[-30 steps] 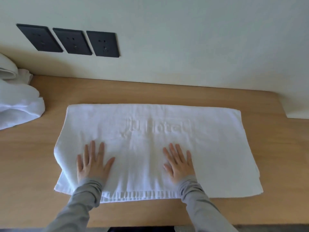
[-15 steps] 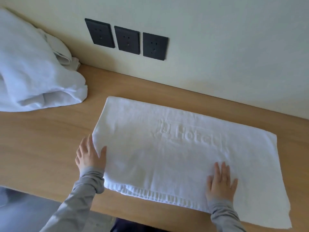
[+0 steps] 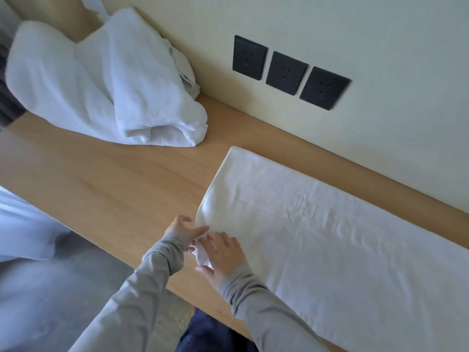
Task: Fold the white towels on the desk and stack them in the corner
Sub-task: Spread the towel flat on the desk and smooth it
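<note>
On the wooden desk (image 3: 121, 194), the folded towel (image 3: 317, 240) lies flat and stretches from the middle of the picture toward 4 o'clock, its long far edge running near the wall (image 3: 355, 26). Both hands meet at its near left corner, at about 6 o'clock. The left hand (image 3: 184, 231) has thumb and fingers closed in a pinch on the corner's edge, and this edge stands a little lifted from the desk. The right hand (image 3: 224, 255) lies on top of the towel, just beside the left one, and its fingers curl around a bunched bit of the same corner. At 10 o'clock a loose heap of white towels (image 3: 101, 82) rests against the wall, well apart from the hands. Three dark sockets (image 3: 286, 72) sit on the wall at 1 o'clock.

Half a second ago the right hand pressed flat near the towel's right end; now it has crossed over to the left corner. The left hand then only touched the left edge with open fingers.
</note>
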